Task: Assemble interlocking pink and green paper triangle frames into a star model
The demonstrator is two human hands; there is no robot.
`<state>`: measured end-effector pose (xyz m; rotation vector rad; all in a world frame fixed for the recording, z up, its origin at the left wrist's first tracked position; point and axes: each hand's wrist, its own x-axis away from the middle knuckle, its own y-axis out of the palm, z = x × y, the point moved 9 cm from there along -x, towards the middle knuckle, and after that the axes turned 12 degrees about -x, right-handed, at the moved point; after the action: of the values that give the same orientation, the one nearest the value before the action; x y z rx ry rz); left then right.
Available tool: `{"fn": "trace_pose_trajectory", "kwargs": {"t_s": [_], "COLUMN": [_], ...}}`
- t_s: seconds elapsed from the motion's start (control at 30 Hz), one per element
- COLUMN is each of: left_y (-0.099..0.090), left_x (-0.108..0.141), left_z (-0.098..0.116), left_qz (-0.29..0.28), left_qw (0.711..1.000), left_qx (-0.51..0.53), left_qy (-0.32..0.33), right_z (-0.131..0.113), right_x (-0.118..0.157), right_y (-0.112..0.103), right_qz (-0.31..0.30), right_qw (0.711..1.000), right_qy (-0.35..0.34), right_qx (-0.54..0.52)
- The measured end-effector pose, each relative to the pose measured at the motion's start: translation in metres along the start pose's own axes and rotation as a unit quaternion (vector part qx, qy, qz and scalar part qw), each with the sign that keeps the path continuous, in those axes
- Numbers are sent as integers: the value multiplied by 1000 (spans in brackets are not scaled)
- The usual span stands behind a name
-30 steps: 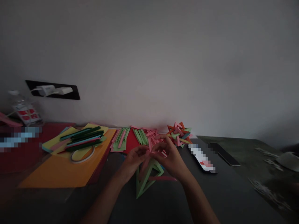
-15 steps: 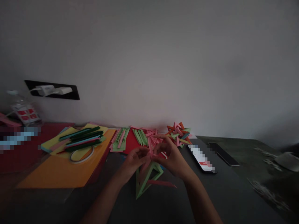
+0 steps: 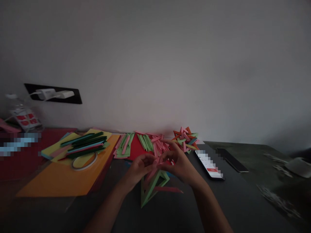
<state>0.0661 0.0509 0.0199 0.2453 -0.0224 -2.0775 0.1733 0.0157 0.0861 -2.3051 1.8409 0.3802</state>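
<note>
The left hand point(image 3: 138, 168) and the right hand point(image 3: 181, 165) meet over the middle of the bench point(image 3: 243, 200), fingers curled and pinched together on a pink paper strip point(image 3: 155, 161) at the top of a green paper triangle point(image 3: 152, 187). The triangle stands tilted under the hands, its point toward the near edge, with another pink strip point(image 3: 170, 189) running through it and out to the right. By my reading the frame is only partly built: one green triangle is closed, and the pink one is still loose strips. Behind the hands lie cut pink and green strips point(image 3: 145, 144) on a red sheet point(image 3: 136, 149), so plenty of stock is unused. A finished woven star point(image 3: 186, 139) sits by the wall. A phone point(image 3: 209, 164) lies just to the right, and an orange sheet point(image 3: 60, 178) to the left.
</note>
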Motion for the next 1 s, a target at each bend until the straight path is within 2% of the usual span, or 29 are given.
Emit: {"fn": "trace_pose_trajectory", "kwargs": {"t_s": [0.3,0.57,0.73,1.0], "left_y": [5,2,-5,-8], "left_x": [3,3,1,1], "left_z": [7,12,8,3], "left_qz": [-11,24,56,64], "left_qw": [1000,1000,998,997], "left_qx": [-8,-4,35,34], "left_qy": [-13,-19,-7,-31], "right_z": [2,-2,-2,1], "right_x": [3,4,2,3], "right_y": [1,6,5,3], "right_qz": [-2,21,22,38], "right_qw": [999,998,998,994], "right_qy": [28,28,22,46], "right_qx": [-35,-48,-62,-91]}}
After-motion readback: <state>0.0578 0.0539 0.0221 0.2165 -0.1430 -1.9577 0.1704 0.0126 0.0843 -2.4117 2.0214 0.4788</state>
